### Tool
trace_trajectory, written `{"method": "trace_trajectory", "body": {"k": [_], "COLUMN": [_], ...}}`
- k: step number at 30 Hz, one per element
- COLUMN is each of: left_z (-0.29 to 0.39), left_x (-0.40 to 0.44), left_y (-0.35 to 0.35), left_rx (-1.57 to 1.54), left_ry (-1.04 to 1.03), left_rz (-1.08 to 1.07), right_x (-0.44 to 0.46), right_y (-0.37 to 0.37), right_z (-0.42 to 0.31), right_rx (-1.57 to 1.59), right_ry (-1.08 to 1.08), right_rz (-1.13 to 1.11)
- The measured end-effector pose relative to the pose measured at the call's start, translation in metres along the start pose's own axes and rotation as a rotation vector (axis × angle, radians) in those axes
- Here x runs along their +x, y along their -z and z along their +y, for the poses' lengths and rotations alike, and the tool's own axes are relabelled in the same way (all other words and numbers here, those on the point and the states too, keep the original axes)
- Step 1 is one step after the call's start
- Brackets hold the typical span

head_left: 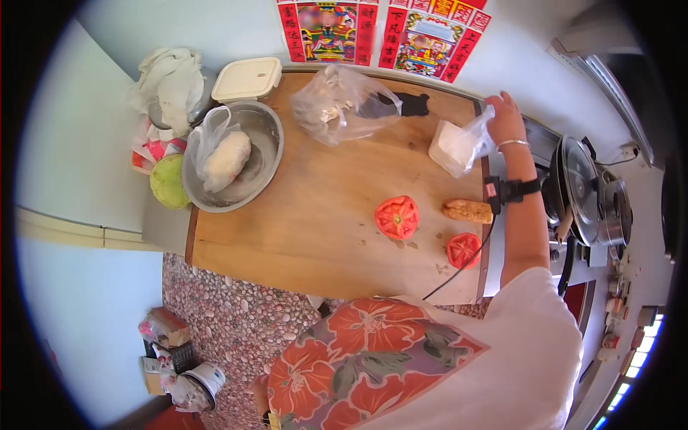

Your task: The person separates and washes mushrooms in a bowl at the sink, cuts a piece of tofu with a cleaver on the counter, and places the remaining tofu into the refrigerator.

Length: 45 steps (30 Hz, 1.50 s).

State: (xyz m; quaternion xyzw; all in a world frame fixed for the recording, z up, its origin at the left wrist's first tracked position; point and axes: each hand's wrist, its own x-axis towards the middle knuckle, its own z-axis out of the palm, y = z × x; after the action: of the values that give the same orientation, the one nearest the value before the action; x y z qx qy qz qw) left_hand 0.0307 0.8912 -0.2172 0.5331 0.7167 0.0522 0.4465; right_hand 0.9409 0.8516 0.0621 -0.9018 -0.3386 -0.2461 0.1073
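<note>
My right hand [507, 120] is at the board's upper right corner, its fingers closed on the end of a clear plastic bag [481, 137] with a white block [451, 145] in it. A bracelet and a strapped device with a cable are on that arm. My left hand [261, 393] hangs low beside the flowered shirt, mostly hidden, its fingers not clear. Two cut tomato pieces, one [396, 218] near the middle right and one [464, 251] near the right edge, lie cut side up on the wooden board [308, 215]. A brown elongated piece [467, 211] lies between them and the bag.
A metal bowl [270, 143] with a bagged pale lump [228, 159], a green cabbage [168, 182] and a lidded container [247, 77] stand left. Another plastic bag [337, 104] lies at the back. Pans [579, 186] are on the right. A bin [206, 380] stands on the floor.
</note>
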Motion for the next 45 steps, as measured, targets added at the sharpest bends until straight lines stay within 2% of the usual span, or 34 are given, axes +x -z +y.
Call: {"method": "trace_trajectory", "body": {"k": [1,3,5,7,9,10,12,14,16,17,19,23,27,29,32,38,41,44,45], "left_z": [-0.001,-0.006,-0.009,-0.013,-0.02,-0.023,-0.026,-0.022,-0.019,-0.029,-0.044,-0.058,-0.051,-0.043,-0.034,-0.034,-0.036,-0.043,-0.048], "left_x": [-0.003,-0.01,-0.012,-0.007,-0.032,-0.052,-0.093,-0.12,-0.14,-0.153,-0.186,-0.224,-0.212,-0.195,-0.173,-0.147,-0.133,-0.12,-0.119], "left_y": [0.001,-0.001,-0.004,0.0,-0.014,-0.018,-0.024,-0.032,-0.031,-0.033,-0.044,-0.078,-0.096,-0.101,-0.1,-0.095,-0.093,-0.09,-0.091], "left_rx": [0.181,0.499,0.647,0.363,-0.429,-0.45,-0.465,-0.456,-0.428,0.009,0.212,0.031,-0.183,-0.292,-0.378,-0.425,-0.412,-0.389,-0.38], "left_ry": [-0.166,-0.485,-0.669,-0.34,0.503,0.523,0.565,0.588,0.603,0.428,0.315,0.431,0.554,0.583,0.591,0.547,0.514,0.477,0.468], "left_rz": [0.0,0.065,0.15,0.031,-0.054,-0.006,0.081,0.131,0.164,0.055,0.071,0.156,0.188,0.195,0.195,0.196,0.174,0.164,0.16], "right_x": [0.002,0.006,0.006,0.014,0.029,0.034,0.033,0.034,0.029,0.028,0.028,0.031,0.03,0.021,0.022,0.024,0.021,0.018,0.017], "right_y": [0.007,0.015,-0.018,-0.051,-0.117,-0.137,-0.158,-0.136,-0.148,-0.155,-0.165,-0.163,-0.19,-0.215,-0.143,-0.139,-0.152,-0.14,-0.131], "right_z": [-0.025,-0.08,-0.134,-0.177,-0.234,-0.249,-0.27,-0.287,-0.291,-0.293,-0.293,-0.299,-0.301,-0.3,-0.315,-0.265,-0.227,-0.201,-0.195], "right_rx": [0.042,0.255,0.451,0.456,0.365,0.312,0.399,0.478,0.34,0.273,0.264,0.216,0.34,0.396,0.409,0.724,0.705,0.809,0.731], "right_ry": [0.104,0.471,0.238,0.444,0.481,0.473,0.397,0.158,0.217,0.24,0.237,0.322,0.411,0.451,0.254,0.074,0.017,0.015,-0.01], "right_rz": [0.132,0.033,-0.375,-0.533,-0.569,-0.584,-0.538,-0.7,-0.5,-0.398,-0.367,-0.434,-0.489,-0.434,-0.635,-0.471,-0.447,-0.264,-0.282]}}
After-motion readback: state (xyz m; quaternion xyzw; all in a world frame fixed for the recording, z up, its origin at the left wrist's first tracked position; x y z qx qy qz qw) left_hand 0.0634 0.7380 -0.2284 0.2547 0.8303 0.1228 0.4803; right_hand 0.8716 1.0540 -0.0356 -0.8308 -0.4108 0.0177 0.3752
